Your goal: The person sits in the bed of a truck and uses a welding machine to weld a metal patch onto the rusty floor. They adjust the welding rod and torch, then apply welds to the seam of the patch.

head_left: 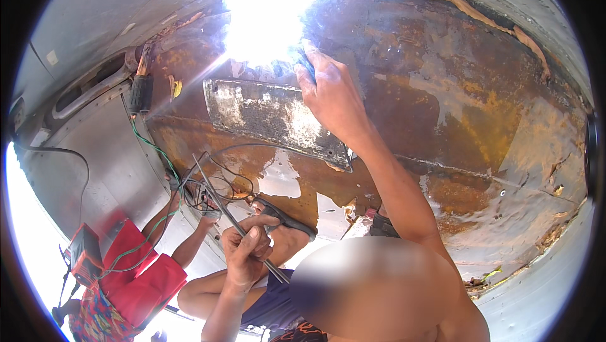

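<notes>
In my left hand [249, 250], closed fingers hold several thin metal rods [218, 200], which slant up to the left. My right hand [328, 86] is stretched far forward with its fingers closed, right at the edge of a blazing white glare [268, 14]. What those fingers grip is lost in the light. Just below the glare a scraped metal plate [271, 115] with worn white paint lies tilted on the rusty metal surface [404, 121]. A black cable [252, 146] runs below the plate toward my right forearm. My left foot wears a dark sandal [287, 219].
Tangled cables [211, 184] lie left of my foot. A black handle [140, 94] with a green wire [145, 137] rests beside the metal wall. Another person in red shorts [136, 269] is at lower left, near a red and black box [85, 257]. Torn brown strips [467, 9] edge the far right.
</notes>
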A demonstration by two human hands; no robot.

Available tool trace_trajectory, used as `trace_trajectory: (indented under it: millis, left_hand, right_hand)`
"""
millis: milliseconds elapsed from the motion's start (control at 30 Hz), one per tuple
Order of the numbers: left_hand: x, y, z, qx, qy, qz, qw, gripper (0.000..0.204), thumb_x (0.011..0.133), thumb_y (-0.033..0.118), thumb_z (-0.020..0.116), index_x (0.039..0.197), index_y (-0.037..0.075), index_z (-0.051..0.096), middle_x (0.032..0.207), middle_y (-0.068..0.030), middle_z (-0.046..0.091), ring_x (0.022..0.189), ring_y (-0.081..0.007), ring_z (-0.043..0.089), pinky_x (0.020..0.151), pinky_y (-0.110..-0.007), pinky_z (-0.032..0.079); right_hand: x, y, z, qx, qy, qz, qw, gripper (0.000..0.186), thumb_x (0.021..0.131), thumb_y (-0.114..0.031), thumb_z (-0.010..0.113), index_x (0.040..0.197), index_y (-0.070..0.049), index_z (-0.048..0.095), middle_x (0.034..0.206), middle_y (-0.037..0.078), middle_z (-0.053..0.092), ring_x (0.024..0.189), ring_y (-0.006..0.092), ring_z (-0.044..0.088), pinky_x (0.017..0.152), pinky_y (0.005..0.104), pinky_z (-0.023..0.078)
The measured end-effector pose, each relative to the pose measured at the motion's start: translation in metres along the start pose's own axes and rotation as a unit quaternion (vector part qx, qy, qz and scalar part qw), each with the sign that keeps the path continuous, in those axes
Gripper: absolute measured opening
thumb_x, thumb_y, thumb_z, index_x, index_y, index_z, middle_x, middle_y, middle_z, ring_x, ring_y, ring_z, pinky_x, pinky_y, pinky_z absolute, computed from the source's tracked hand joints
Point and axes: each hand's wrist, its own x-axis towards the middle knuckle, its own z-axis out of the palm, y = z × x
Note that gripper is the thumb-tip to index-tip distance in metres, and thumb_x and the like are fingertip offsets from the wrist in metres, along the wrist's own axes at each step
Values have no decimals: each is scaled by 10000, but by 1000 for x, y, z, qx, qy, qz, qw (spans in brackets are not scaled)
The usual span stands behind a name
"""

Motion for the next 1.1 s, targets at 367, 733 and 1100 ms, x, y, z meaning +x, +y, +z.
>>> trace_trajectory:
  millis: [367,733,1100]
  left_hand:
    - [-1,-3,-2,-3,0,2,1000,424,961,234,620,1147,-147,600,619,69,341,513,-28,270,464,-217,197]
    - [-1,-5,-3,-5,7,4,1000,418,960,226,616,1144,-148,599,616,75,339,511,-25,268,463,-214,196]
    - [1,-6,-4,-5,5,-4,1000,415,963,219,608,1150,-150,594,613,76,349,504,-22,280,462,-212,204]
  right_hand:
    - [1,-6,-1,-1,-27,35,999,497,972,-165,555,1351,142,463,1207,354,596,1121,443,614,992,443,463]
    - [-4,-11,-4,26,3,8,1000,424,930,-49,561,1282,170,469,901,320,616,781,434,636,730,482,481]
    - [-1,2,5,18,12,-16,1000,447,951,-113,558,1336,106,495,900,313,627,780,411,647,742,444,484]
